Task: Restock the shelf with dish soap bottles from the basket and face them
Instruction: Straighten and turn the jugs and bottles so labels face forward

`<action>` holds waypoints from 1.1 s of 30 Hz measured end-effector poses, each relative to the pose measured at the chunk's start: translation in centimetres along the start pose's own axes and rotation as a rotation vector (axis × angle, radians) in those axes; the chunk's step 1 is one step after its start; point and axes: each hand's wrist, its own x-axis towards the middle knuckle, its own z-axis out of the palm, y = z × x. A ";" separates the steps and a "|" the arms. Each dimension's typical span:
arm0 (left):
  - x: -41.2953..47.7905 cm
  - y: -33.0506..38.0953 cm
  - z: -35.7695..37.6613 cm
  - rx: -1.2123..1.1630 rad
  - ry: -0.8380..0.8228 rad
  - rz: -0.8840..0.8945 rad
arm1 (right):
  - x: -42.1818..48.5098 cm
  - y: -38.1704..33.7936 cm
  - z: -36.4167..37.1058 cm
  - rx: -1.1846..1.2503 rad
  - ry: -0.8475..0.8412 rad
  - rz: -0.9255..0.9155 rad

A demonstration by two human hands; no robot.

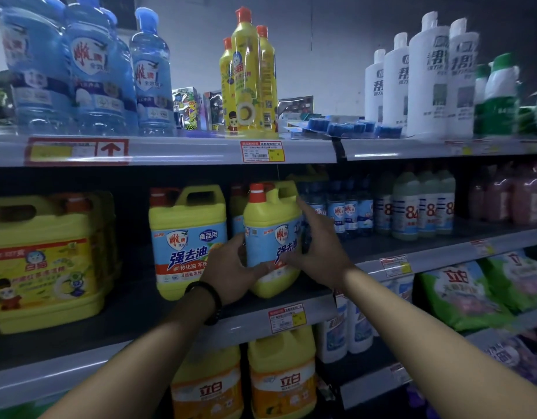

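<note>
Centre of frame: yellow plastic dish soap jug (271, 237) with red cap and blue label, on the dark middle shelf (110, 337), held between both hands. It leans slightly, label front turned a bit toward frame right. Can't tell whether its base sits fully on the shelf board.

Left hand (231, 267): fingers curled round the jug's lower left side, thumb on the label front. Black wristband (206, 297) on that wrist.

Right hand (318, 249): fingers spread along the jug's right side, index reaching up toward the handle, thumb pressed on the label front.

Matching yellow jug (187, 240) stands upright just left of the held one, label facing out, close beside the left hand. Large yellow square canister (46, 267) at frame left on the same shelf. Red-and-white price tag (286, 317) on the shelf edge below the hands. Lower centre: two yellow jugs with orange labels (282, 379) on the shelf underneath
</note>
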 end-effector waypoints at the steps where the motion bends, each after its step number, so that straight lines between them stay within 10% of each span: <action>1: -0.1 -0.1 -0.3 0.032 0.007 0.021 | 0.2 0.0 0.2 0.009 -0.036 -0.016; 11: -3.0 -2.1 -4.2 0.803 0.523 0.118 | -1.5 0.1 5.5 0.071 0.087 -0.004; 19: -2.9 -5.2 -5.7 0.080 0.443 -0.199 | -0.8 -0.2 8.0 0.007 0.174 0.055; 33: -1.3 -8.4 -6.2 -0.090 0.322 -0.148 | -0.2 -0.1 8.0 -0.087 0.125 0.162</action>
